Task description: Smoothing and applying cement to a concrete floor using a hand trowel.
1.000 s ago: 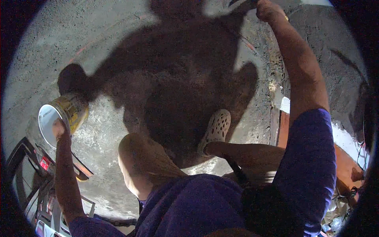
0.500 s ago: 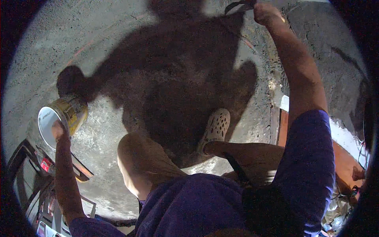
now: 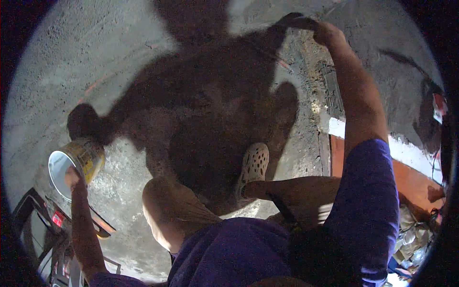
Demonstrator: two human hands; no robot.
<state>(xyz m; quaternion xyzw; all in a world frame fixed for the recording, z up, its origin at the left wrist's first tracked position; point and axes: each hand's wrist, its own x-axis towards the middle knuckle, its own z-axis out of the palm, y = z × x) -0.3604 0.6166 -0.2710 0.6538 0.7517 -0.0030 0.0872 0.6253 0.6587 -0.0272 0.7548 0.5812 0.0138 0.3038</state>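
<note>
My left hand (image 3: 72,178) grips a round bucket (image 3: 91,155) by its rim. The bucket is yellow and grey outside, pale inside, and tipped so that its mouth faces me. Whatever lies deep in it is hidden. At the upper right, my right arm is stretched far out, and my right hand (image 3: 329,34) is closed around a dark, slightly curved tool (image 3: 303,22). Its exact kind is unclear, as it merges with shadow. The tool is close to the rough grey concrete surface (image 3: 306,52). My own large shadow covers much of the concrete.
A perforated light clog (image 3: 256,161) is on my foot in the middle. Dark frames (image 3: 28,215) and a flat board-like piece (image 3: 103,222) lie at the lower left. On the right are an orange-brown panel (image 3: 406,167) with a white strip and a heap of bags (image 3: 411,239).
My right hand and its tool have come down and nearer into view. The bucket in my left hand sits slightly lower in the picture. The whole view has shifted a little.
</note>
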